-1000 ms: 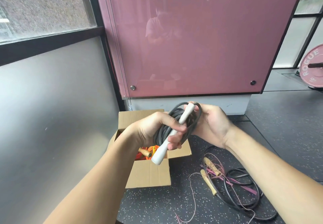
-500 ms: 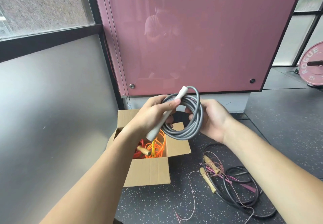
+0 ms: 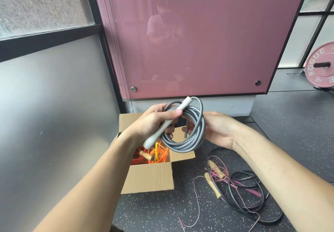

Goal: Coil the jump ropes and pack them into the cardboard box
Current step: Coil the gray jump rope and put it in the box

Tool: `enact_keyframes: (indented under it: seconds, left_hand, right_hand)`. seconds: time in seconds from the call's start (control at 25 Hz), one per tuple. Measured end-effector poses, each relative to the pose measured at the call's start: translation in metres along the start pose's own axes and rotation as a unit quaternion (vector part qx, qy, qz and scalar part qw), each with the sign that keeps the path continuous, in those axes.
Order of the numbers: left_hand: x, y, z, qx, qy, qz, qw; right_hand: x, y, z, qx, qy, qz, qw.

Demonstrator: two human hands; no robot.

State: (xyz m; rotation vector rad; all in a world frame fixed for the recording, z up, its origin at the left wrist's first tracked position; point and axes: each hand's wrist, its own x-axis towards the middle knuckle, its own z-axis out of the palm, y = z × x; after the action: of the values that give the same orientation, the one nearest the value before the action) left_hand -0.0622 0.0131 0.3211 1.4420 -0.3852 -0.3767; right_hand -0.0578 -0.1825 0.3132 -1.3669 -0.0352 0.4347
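A grey jump rope (image 3: 192, 141) is wound into a round coil and held above the open cardboard box (image 3: 151, 176). My left hand (image 3: 153, 121) grips its pale grey handle together with the coil's left side. My right hand (image 3: 217, 128) holds the coil's right side, fingers behind the loops. Inside the box lie an orange rope (image 3: 160, 155) and a red rope (image 3: 138, 158) with a wooden handle. On the floor to the right sprawl an uncoiled black rope (image 3: 253, 195) and a thin pink rope (image 3: 196, 193) with wooden handles.
The box stands on dark speckled floor beside a grey wall panel on the left. A large pink panel (image 3: 198, 41) rises right behind it. A pink weight plate (image 3: 320, 65) stands at the far right.
The coil has been turned from edge-on to face me and opened into a round loop. Both hands rose slightly with it, and the handle now points up and to the right.
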Motion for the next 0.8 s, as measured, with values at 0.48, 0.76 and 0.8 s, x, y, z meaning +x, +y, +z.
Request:
enact_keyframes:
  seconds: [0.48,0.76,0.8]
  left_hand:
    - [0.015,-0.003,0.016,0.093,0.267,0.076,0.956]
    - [0.015,-0.005,0.018,0.096,0.283,0.07,0.952]
    - [0.015,-0.005,0.018,0.092,0.286,0.07,0.951]
  right_hand:
    - [0.007,-0.003,0.005,0.148,-0.047,-0.092,0.983]
    - [0.012,0.017,0.01,-0.361,0.195,-0.304,0.86]
    - [0.014,0.02,0.009,-0.405,0.236,-0.331,0.819]
